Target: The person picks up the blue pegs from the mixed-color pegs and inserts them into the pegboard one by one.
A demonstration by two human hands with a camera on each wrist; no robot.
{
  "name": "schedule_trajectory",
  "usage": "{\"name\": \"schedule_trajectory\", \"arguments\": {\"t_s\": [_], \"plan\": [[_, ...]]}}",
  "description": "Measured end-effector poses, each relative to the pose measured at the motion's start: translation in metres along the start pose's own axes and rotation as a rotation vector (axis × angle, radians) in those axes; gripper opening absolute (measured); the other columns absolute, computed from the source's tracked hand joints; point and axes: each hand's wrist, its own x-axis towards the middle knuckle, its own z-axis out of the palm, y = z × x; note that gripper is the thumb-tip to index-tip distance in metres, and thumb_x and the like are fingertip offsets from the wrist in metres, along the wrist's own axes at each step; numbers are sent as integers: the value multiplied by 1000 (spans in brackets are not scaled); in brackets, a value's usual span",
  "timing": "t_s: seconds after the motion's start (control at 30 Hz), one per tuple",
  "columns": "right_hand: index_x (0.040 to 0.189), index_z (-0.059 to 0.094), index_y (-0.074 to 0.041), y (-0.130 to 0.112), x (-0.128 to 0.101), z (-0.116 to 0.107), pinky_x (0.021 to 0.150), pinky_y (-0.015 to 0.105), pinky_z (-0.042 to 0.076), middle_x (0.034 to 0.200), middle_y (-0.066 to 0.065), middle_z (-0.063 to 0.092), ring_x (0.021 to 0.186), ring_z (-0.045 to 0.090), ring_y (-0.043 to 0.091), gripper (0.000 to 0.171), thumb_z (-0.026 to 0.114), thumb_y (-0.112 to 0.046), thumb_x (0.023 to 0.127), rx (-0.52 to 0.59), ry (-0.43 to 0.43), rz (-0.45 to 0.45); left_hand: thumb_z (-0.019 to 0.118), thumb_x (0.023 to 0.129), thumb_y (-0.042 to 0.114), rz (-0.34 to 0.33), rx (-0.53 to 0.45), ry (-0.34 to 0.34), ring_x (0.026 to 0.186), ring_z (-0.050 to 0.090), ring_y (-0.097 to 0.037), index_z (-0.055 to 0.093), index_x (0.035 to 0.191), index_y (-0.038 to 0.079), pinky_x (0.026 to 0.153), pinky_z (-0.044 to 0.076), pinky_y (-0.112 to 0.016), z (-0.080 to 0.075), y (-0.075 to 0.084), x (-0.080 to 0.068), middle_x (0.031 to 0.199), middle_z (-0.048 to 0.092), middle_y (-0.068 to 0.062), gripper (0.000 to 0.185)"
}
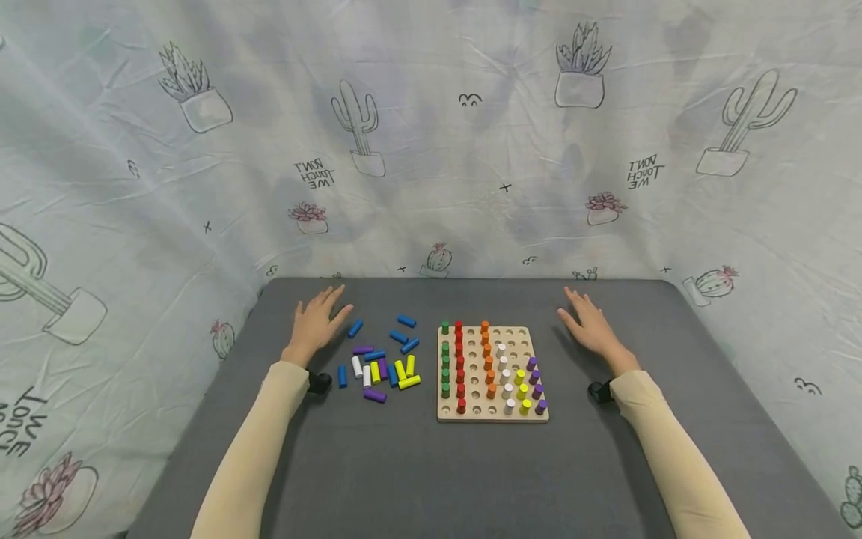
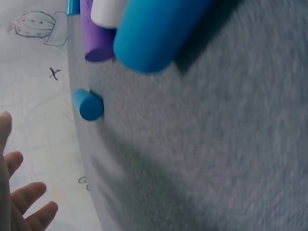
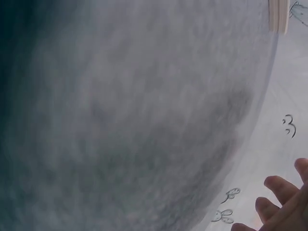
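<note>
Grey table (image 1: 471, 479): blue peg (image 1: 355, 328) just beside left hand (image 1: 316, 323) fingers (image 1: 340, 313).

Grey table (image 1: 417, 479); pale wood pegboard (image 1: 491, 414); blue, purple, white, yellow loose pegs (image 1: 380, 364); cactus-print backdrop cloth (image 1: 431, 150).

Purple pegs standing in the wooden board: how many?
4 purple pegs, one column at the right edge of the wooden board: far, next, third, nearest. None seems hidden.

Backdrop and surface around your work

You see a grey surface (image 1: 417, 479) under everything, and a pale cloth backdrop (image 1: 431, 150) printed with potted cacti hanging behind its far edge and down both the left and right sides.
</note>
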Motion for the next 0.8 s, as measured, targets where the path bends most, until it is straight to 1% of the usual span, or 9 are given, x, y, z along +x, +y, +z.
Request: {"name": "schedule_trajectory", "arguments": {"t_s": [0.1,0.2,0.37,0.5,0.63,0.8], "plan": [[148,16,-4,-4,1,2,102,70,8,148,29,20,135,11,50,64,38,-39,99,-29,-36,21,42,96,45,16,2,-7,134,29,-38,29,146,18,106,7,-66,1,4,-1,147,33,-17,58],[149,13,-7,-7,2,4,103,69,8,148,28,19,136,11,49,64,38,-38,99,-40,-80,27,42,96,45,29,-3,-8,131,33,-39,32,145,16,105,10,-67,3,8,-2,144,37,-18,57],[149,11,-8,-11,3,7,104,68,4,149,28,17,136,8,49,64,36,-40,99,1,-154,11,44,95,46,31,-35,-6,124,40,-42,39,142,15,102,21,-65,3,17,-1,136,45,-19,56],[149,13,-8,-15,2,11,103,69,2,149,28,15,137,5,49,63,35,-40,100,40,-208,-8,47,94,46,36,-28,-12,118,44,-42,42,140,14,97,29,-65,2,26,1,131,49,-20,56],[149,15,-8,-22,0,15,104,68,0,150,26,16,138,5,47,61,36,-38,100,66,-243,-21,48,94,46,41,-5,-34,117,46,-42,42,139,15,96,31,-64,4,32,5,131,49,-19,55],[149,16,-8,-27,0,19,104,68,0,151,26,15,138,4,47,61,38,-36,100,84,-260,-48,47,94,46,59,16,-61,116,46,-41,42,139,16,96,31,-64,9,36,11,131,50,-18,54]]}}
